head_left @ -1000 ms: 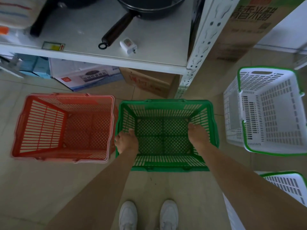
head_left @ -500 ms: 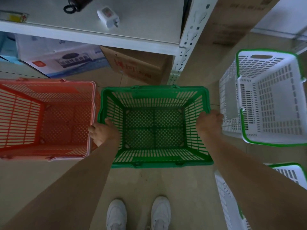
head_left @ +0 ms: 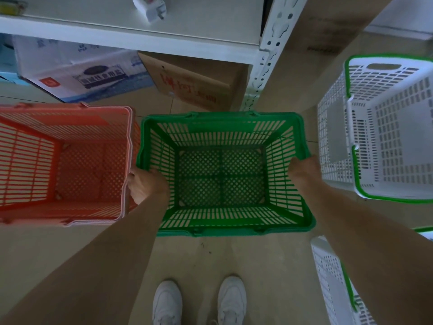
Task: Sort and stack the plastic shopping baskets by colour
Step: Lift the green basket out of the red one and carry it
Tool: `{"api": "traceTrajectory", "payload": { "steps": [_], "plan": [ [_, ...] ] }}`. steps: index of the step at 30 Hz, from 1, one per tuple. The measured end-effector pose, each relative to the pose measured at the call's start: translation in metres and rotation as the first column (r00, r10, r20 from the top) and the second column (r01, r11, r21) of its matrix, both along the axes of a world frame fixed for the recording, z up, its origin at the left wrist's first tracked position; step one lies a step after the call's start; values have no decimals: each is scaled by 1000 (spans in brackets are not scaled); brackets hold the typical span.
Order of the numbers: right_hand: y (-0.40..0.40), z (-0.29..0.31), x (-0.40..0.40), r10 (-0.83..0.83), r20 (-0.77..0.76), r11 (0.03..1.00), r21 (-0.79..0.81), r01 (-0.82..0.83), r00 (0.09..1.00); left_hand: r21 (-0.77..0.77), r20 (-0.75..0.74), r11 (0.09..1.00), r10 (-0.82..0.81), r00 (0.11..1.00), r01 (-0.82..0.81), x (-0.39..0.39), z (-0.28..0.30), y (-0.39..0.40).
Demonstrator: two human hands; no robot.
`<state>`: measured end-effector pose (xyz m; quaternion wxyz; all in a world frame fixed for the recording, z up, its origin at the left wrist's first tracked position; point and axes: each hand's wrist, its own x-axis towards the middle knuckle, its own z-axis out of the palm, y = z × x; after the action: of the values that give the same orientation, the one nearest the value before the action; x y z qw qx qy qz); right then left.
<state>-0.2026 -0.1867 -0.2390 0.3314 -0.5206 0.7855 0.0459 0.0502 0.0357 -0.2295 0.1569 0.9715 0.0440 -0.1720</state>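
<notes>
Nearest the camera, the white shoes (head_left: pixel 199 301) stood squarely behind the green basket (head_left: pixel 222 174), probably so both arms could reach its sides evenly. The left hand (head_left: pixel 146 184) was closed over the basket's left rim, fingers curled inside the wall; the right hand (head_left: pixel 302 167) wrapped the right rim the same way. A symmetrical two-sided hold likely kept the basket level for seating or lifting. Just outside the left hand's grip sat the red basket (head_left: pixel 63 160), nearly touching. Beyond the right hand's grip stood a white basket with green trim (head_left: pixel 386 137). Farther ahead of both grips rose the shelf (head_left: pixel 140 31), with cardboard boxes (head_left: pixel 187 85) beneath.
</notes>
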Motion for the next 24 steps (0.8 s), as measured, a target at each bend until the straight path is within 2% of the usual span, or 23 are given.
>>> {"api": "traceTrajectory", "payload": {
  "steps": [7,14,19,24],
  "plan": [
    [1,13,0,11,-48,999,39,-9,999,-4,-68,1000,-11,998,11,5,2,5],
    [11,29,-21,-14,-122,1000,-17,12,992,17,-50,1000,-9,999,9,-12,21,7],
    [10,65,-28,-36,-146,999,-28,32,989,21,-36,998,-55,998,56,-17,51,2],
    [5,106,-28,74,-106,996,-45,-79,992,33,-14,999,-35,999,35,-13,90,-5]
  ]
}}
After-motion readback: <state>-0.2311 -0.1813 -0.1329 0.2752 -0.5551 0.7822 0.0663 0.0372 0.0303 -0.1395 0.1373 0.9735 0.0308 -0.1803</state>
